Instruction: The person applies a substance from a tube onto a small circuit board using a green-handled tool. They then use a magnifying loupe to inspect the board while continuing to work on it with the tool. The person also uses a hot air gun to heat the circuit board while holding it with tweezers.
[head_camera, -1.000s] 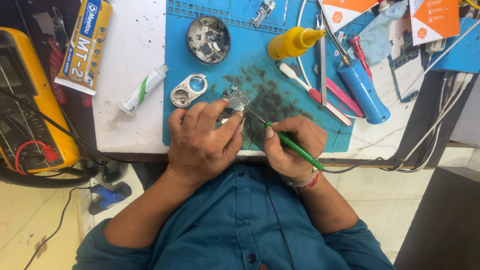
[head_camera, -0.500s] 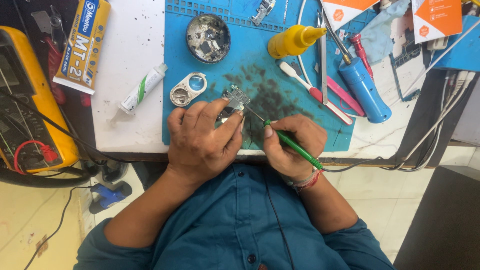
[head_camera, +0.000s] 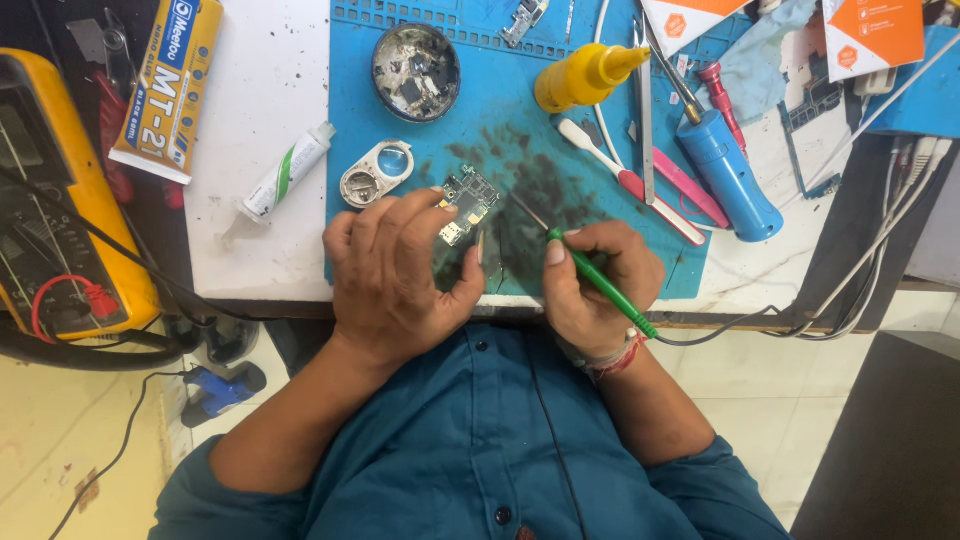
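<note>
Two hands meet over a blue silicone work mat (head_camera: 500, 110) on the table. Left hand (head_camera: 395, 275) pins a small green circuit board (head_camera: 465, 203); right hand (head_camera: 600, 290) grips a green-handled soldering iron (head_camera: 590, 275), tip angled up-left toward the board.

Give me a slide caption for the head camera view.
Left hand steadies a small circuit board on a blue mat; right hand holds a green-handled soldering iron.
</note>
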